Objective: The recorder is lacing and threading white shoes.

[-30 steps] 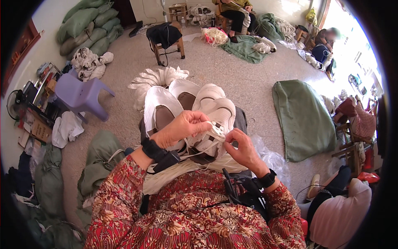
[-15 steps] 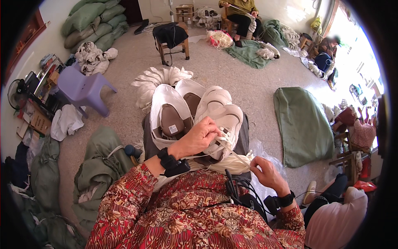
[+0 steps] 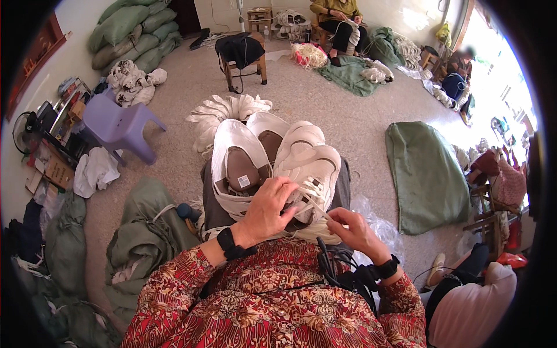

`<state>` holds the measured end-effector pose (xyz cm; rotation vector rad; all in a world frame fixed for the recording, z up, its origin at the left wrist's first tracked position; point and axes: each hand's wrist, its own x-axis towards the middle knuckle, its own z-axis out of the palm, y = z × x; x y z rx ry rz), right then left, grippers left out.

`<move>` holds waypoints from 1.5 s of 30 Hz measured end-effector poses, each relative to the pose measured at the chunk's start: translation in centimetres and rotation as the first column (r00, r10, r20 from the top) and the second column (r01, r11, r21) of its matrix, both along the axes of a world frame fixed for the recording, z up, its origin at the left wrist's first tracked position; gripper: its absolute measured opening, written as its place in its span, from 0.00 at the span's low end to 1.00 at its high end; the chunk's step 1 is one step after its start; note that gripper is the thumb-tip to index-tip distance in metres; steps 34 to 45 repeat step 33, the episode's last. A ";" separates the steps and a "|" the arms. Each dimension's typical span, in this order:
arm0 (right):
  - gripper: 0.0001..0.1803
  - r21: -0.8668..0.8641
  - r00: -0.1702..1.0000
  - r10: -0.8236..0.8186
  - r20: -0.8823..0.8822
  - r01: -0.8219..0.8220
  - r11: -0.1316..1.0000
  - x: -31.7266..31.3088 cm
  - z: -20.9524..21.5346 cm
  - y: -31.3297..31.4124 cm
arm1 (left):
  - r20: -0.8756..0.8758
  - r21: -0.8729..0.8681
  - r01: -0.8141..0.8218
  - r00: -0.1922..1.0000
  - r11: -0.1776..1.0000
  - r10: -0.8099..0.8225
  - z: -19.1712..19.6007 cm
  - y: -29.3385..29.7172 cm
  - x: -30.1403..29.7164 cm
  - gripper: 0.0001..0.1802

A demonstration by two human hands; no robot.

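Note:
A white sneaker (image 3: 310, 165) lies on my lap with its toe pointing away, the nearest of a cluster of white shoes. My left hand (image 3: 267, 207) is at its collar, fingers curled at a pale shoelace, the thumb apart from the forefinger. My right hand (image 3: 357, 232) pinches the shoelace (image 3: 316, 207) just right of the shoe, and a short stretch runs between the hands. Left of it sit two white shoes with brown insoles, the nearer shoe (image 3: 232, 142) showing a small white label inside. A bundle of pale laces (image 3: 316, 232) lies under the hands, partly hidden.
White shoe parts (image 3: 223, 113) fan out beyond my knees. A purple plastic chair (image 3: 119, 124) and green sacks (image 3: 142, 226) are to the left. A green cloth (image 3: 426, 174) lies on the floor at right. Two people sit at the far side; another person's pink-clad arm (image 3: 476, 301) is near right.
My right hand has moved left and closer to the shoe, shortening the lace span. My left hand has dropped slightly toward me, its thumb now away from the forefinger.

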<state>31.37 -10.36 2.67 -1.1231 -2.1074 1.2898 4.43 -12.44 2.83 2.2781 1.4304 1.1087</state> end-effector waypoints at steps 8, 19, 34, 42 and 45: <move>0.07 -0.142 0.979 -0.083 -0.184 0.057 0.988 -1.8 -0.2 2.0 | 0.630 -0.629 0.299 0.737 0.717 0.246 -2.1 -4.5 -2.9 0.17; 0.07 -0.082 0.991 -0.014 -0.134 0.003 0.997 -2.8 2.5 2.3 | 0.711 -0.466 0.738 -0.016 0.488 0.703 -3.4 -4.1 0.1 0.11; 0.10 -0.234 0.997 -0.006 -0.080 -0.013 0.972 -3.0 2.1 2.5 | 0.789 -0.370 0.768 -0.037 0.523 0.613 -2.1 -2.2 3.2 0.26; 0.10 -0.234 0.997 -0.006 -0.080 -0.013 0.972 -3.0 2.1 2.5 | 0.789 -0.370 0.768 -0.037 0.523 0.613 -2.1 -2.2 3.2 0.26; 0.10 -0.234 0.997 -0.006 -0.080 -0.013 0.972 -3.0 2.1 2.5 | 0.789 -0.370 0.768 -0.037 0.523 0.613 -2.1 -2.2 3.2 0.26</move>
